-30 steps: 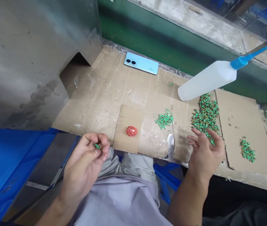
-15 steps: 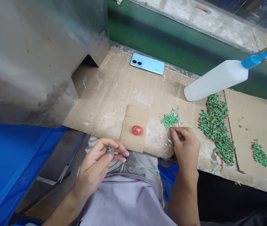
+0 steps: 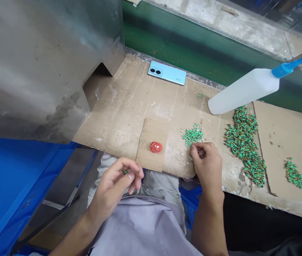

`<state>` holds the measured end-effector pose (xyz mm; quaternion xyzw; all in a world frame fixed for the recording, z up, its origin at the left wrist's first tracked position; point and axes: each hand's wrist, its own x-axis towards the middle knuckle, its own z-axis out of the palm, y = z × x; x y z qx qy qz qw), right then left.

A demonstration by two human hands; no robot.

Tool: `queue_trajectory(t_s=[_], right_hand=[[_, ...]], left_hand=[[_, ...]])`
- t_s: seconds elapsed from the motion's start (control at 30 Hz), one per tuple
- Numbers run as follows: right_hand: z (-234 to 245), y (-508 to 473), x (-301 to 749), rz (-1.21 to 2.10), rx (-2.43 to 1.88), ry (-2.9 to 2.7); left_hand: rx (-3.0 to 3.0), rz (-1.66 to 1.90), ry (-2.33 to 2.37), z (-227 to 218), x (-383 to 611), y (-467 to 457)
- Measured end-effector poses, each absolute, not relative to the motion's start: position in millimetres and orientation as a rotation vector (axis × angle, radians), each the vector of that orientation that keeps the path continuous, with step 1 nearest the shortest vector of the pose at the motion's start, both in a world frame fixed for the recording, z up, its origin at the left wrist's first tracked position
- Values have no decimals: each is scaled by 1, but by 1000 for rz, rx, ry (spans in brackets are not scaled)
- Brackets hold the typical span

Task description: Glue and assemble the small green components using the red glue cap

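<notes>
My left hand (image 3: 119, 181) is curled above my lap, closed loosely around a small green piece (image 3: 125, 171) that shows between thumb and fingers. Thumb and forefinger of my right hand (image 3: 206, 156) are pinched together at the near edge of a small pile of tiny green pieces (image 3: 193, 134). Whatever lies in that pinch is too small to make out. Between the hands, a glossy red blob (image 3: 156, 147) sits on a small corrugated cardboard piece (image 3: 151, 128); neither hand touches it.
A light blue phone (image 3: 167, 73) lies at the back. A white plastic bottle with a blue nozzle (image 3: 244, 90) leans at the right, beside a large heap of green and gold pieces (image 3: 244, 142). A smaller heap (image 3: 294, 174) lies farther right. A metal housing (image 3: 47, 71) stands left.
My right hand has shifted slightly left and towards me, still pinched. The fingers of my left hand have curled in more, and less of the green piece shows.
</notes>
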<state>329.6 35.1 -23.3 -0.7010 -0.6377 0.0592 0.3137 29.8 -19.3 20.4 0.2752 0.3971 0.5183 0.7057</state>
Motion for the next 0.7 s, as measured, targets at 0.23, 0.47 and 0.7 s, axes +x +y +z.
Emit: queue_trajectory(t_s=[0.23, 0.47, 0.7], right_hand=[[-25, 35, 328, 166, -1813, -1684], [-24, 30, 327, 192, -1794, -1656], [12, -10, 279, 705, -1366, -1713]], left_hand=[[664, 1039, 889, 13, 30, -24], [846, 861, 856, 8, 27, -29], [1038, 719, 1017, 21, 45, -22]])
